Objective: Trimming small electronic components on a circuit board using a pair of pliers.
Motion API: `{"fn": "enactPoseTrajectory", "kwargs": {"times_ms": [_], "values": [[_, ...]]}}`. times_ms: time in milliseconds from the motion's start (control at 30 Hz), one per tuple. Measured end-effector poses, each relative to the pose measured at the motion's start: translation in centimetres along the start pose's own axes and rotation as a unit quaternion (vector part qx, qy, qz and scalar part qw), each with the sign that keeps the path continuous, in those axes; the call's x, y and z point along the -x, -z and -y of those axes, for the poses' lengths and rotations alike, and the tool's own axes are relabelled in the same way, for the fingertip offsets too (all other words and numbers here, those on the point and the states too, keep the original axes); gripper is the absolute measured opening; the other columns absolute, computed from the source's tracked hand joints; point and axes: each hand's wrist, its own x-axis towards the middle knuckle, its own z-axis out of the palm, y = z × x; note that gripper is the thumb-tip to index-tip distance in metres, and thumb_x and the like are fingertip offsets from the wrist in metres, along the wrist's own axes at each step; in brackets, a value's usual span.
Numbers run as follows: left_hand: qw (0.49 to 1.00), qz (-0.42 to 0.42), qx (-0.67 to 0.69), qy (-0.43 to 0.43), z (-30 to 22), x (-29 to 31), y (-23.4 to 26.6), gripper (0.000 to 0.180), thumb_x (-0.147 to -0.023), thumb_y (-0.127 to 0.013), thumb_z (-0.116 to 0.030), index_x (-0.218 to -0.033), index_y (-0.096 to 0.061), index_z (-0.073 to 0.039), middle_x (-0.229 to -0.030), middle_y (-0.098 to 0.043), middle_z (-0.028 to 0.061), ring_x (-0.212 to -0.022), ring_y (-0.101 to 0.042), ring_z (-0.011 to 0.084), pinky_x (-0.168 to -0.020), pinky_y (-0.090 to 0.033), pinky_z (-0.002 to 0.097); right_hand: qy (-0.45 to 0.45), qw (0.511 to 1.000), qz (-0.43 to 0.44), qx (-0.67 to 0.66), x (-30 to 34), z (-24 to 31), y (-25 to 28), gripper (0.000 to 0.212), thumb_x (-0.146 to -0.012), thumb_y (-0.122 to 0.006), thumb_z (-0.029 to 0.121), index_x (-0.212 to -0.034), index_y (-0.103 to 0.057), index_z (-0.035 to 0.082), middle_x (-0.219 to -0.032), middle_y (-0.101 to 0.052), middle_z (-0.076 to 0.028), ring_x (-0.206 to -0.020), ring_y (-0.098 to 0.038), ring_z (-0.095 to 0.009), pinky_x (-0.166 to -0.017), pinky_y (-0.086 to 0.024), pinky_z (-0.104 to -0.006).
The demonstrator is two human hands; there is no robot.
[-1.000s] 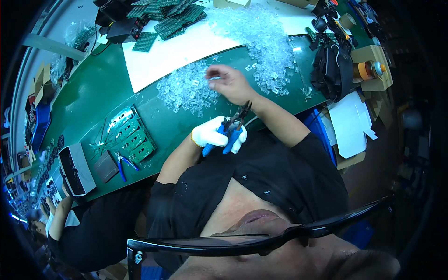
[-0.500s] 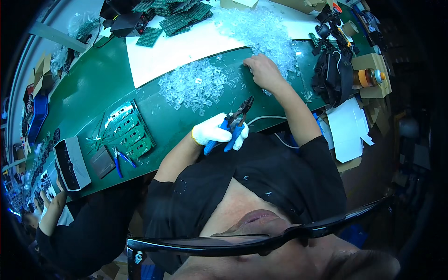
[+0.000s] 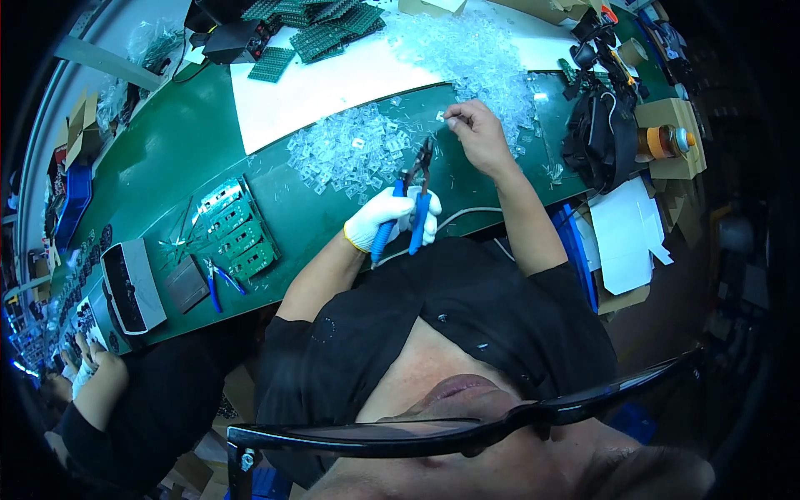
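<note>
My left hand (image 3: 385, 220), in a white glove, is closed around the blue handles of a pair of cutting pliers (image 3: 419, 190). The jaws point away from me, toward the fingertips of my bare right hand (image 3: 483, 142). Between the thumb and forefinger of that hand is a small clear plastic piece (image 3: 441, 117), just beyond the pliers' tip and apart from it. On the left of the pliers lies a heap of small clear square plastic pieces (image 3: 343, 154). A larger heap of clear plastic pieces (image 3: 479, 54) spreads behind my right hand.
Green circuit boards (image 3: 237, 229) lie on the green table (image 3: 171, 162) to the left, beside blue-handled pliers (image 3: 214, 292) and a grey bin (image 3: 150, 283). Stacked green panels (image 3: 321, 37) stand at the back. A black bag (image 3: 596, 142) sits right; another person's hand (image 3: 100, 367) is far left.
My right hand has drawn back from the large heap, and the clear piece in its fingers now shows. The pliers have swung to a more upright angle, their tip shifting left and away from me.
</note>
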Motion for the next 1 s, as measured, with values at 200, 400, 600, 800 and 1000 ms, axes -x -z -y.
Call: {"fn": "enactPoseTrajectory", "kwargs": {"times_ms": [200,400,600,800,1000], "values": [[0.996,0.045,-0.053,0.046,-0.1,-0.1,-0.4,0.075,-0.086,-0.086,-0.051,-0.131,-0.064,0.005,-0.105,-0.077,0.0171,-0.094,-0.078,0.0279,-0.089,-0.062,0.0413,0.103,0.96,-0.004,0.261,-1.5,0.1,-0.6,0.023,-0.093,-0.075,0.004,-0.117,-0.076,0.003,-0.109,-0.073,-0.014,-0.095,-0.071,-0.033,-0.085,-0.058,-0.0425],[0.998,0.039,-0.038,0.019,0.4,-0.3,0.7,0.059,-0.096,-0.078,-0.042,-0.132,-0.066,0.004,-0.107,-0.079,0.0168,-0.096,-0.078,0.026,-0.089,-0.062,0.0386,0.145,0.934,0.027,0.324,-2.5,-0.9,-1.4,0.025,-0.091,-0.078,0.005,-0.115,-0.077,0.006,-0.105,-0.07,-0.016,-0.101,-0.07,-0.036,-0.089,-0.056,-0.0448],[1.0,-0.01,0.028,-0.009,0.3,-0.3,0.0,0.049,-0.103,-0.072,-0.038,-0.131,-0.067,0.002,-0.106,-0.078,0.0156,-0.096,-0.078,0.0274,-0.088,-0.062,0.0413,0.024,0.997,0.077,0.005,-1.0,-0.2,-0.6,0.028,-0.092,-0.082,0.002,-0.12,-0.076,0.002,-0.099,-0.069,-0.006,-0.093,-0.069,-0.017,-0.083,-0.057,-0.0324],[0.999,-0.024,0.027,-0.007,0.0,-0.2,-0.2,0.05,-0.103,-0.073,-0.039,-0.132,-0.066,0.001,-0.107,-0.078,0.0149,-0.096,-0.078,0.027,-0.088,-0.062,0.0412,-0.098,0.907,0.13,-0.389,1.8,1.3,-0.3,0.023,-0.096,-0.082,0.001,-0.118,-0.074,-0.004,-0.104,-0.072,-0.007,-0.09,-0.068,-0.014,-0.078,-0.057,-0.0269],[1.0,-0.016,-0.014,-0.009,0.1,-0.3,-0.4,0.052,-0.099,-0.077,-0.04,-0.13,-0.067,0.001,-0.105,-0.078,0.0142,-0.095,-0.077,0.0257,-0.088,-0.061,0.0394,-0.093,0.916,0.136,-0.366,2.4,2.3,-0.1,0.021,-0.096,-0.082,0.002,-0.114,-0.072,-0.003,-0.105,-0.074,-0.009,-0.094,-0.073,-0.015,-0.081,-0.061,-0.0279]]}}
